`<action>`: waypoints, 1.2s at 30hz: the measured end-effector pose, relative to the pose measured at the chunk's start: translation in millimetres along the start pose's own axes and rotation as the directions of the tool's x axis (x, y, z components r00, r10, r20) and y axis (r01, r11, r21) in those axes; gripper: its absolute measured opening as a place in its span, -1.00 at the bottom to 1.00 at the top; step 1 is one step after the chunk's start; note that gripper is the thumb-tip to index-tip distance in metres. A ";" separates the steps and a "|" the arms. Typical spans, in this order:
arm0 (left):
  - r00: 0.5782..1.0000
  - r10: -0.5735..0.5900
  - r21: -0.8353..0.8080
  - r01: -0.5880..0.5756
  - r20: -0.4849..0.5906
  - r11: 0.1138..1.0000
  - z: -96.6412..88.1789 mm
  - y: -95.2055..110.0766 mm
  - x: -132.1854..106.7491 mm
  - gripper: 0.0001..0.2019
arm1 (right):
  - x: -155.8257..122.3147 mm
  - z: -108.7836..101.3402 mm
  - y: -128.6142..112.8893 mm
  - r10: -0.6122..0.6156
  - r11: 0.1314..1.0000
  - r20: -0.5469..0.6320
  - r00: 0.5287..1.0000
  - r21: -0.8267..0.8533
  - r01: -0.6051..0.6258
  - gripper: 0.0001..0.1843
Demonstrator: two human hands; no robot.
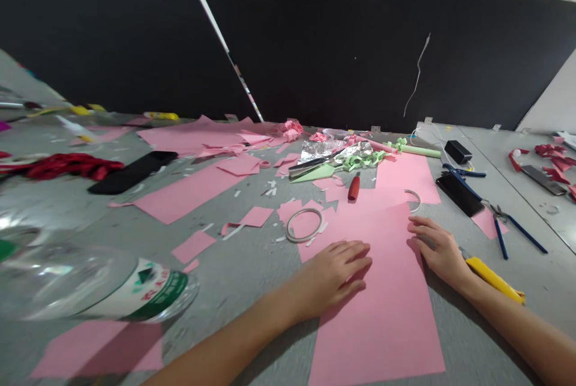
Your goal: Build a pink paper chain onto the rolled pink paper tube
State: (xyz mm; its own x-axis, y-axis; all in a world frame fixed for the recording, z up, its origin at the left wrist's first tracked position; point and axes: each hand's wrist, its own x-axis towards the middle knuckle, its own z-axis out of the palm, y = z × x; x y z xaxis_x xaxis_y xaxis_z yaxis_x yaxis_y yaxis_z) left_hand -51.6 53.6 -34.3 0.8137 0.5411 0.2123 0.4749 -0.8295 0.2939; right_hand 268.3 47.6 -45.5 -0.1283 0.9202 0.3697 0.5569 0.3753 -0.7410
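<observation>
A large sheet of pink paper [378, 332] lies flat on the grey table in front of me. My left hand [335, 272] rests on its left part, fingers stretched out and pointing right. At the sheet's right edge is my right hand [438, 251], fingers apart, fingertips touching or just above the paper. Beyond the left hand lies a roll of tape [305, 226] on pink scraps. Another tape ring [413, 200] is partly hidden near the right fingertips. A red-handled tool [354, 186] lies beyond the sheet. Beside my right forearm is a yellow utility knife [495, 280].
A clear plastic bottle [99, 281] lies at the left. Scissors [317, 162] and green paper curls [362, 159] lie farther back. Blue-handled pliers [517, 227] and a phone [459, 193] are on the right. A black phone [132, 171] lies left. A black panel [315, 38] borders the table.
</observation>
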 end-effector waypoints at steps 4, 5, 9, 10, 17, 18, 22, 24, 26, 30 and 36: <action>1.000 0.005 0.010 -0.005 0.007 1.000 0.0 0.4 0.4 -0.68 | 0.8 -0.5 -4.7 0.206 0.934 -0.060 0.977 0.309 -0.179 -0.61; 1.000 0.003 0.012 -0.003 0.012 1.000 0.0 0.5 0.4 -0.68 | 1.1 -0.8 -5.7 0.262 0.904 -0.046 0.964 0.362 -0.228 -0.52; 1.000 0.005 0.003 -0.005 0.028 1.000 -0.6 2.3 0.5 -0.68 | 2.1 -1.0 -9.0 0.398 0.801 0.038 0.917 0.473 -0.367 -0.22; 1.000 0.009 -0.001 -0.009 0.028 1.000 -0.8 3.0 0.7 -0.68 | 2.3 -0.9 -9.8 0.416 0.785 0.044 0.908 0.487 -0.383 -0.18; 0.999 0.024 0.011 -0.024 0.026 1.000 -3.1 7.2 2.6 -0.65 | 2.5 -3.4 -12.8 0.486 0.747 0.021 0.874 0.508 -0.428 -0.06; 0.999 0.024 0.013 -0.025 0.021 1.000 -3.3 7.4 2.6 -0.65 | 2.6 -3.7 -12.0 0.493 0.747 0.026 0.870 0.500 -0.439 -0.07; 1.000 0.023 0.013 -0.023 0.003 1.000 -2.3 7.3 2.1 -0.67 | 3.0 -1.5 -7.1 0.468 0.786 0.090 0.879 0.413 -0.460 -0.23; 1.000 0.020 0.016 -0.020 0.008 1.000 -1.3 7.0 1.7 -0.67 | 3.1 0.7 -6.0 0.436 0.811 0.114 0.893 0.381 -0.444 -0.37; 1.000 0.014 0.023 -0.014 0.017 1.000 -0.8 6.9 1.3 -0.68 | 3.0 2.1 -7.0 0.403 0.832 0.128 0.906 0.361 -0.421 -0.50; 1.000 0.010 0.029 -0.011 0.020 1.000 -2.5 7.7 1.4 -0.68 | 3.4 1.3 -11.4 0.360 0.865 0.137 0.923 0.322 -0.385 -0.62; 1.000 0.025 0.020 -0.025 0.020 0.999 -4.1 9.4 2.0 -0.68 | 3.9 -0.4 -9.8 0.355 0.880 0.122 0.927 0.291 -0.376 -0.63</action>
State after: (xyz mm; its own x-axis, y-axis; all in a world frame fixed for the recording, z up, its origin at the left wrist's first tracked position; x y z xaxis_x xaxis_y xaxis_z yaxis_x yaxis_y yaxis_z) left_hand -46.9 47.4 -27.3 0.8316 0.5175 0.2014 0.4610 -0.8455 0.2695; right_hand 262.8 47.5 -36.6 -0.0215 0.9997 0.0108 0.2995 0.0167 -0.9539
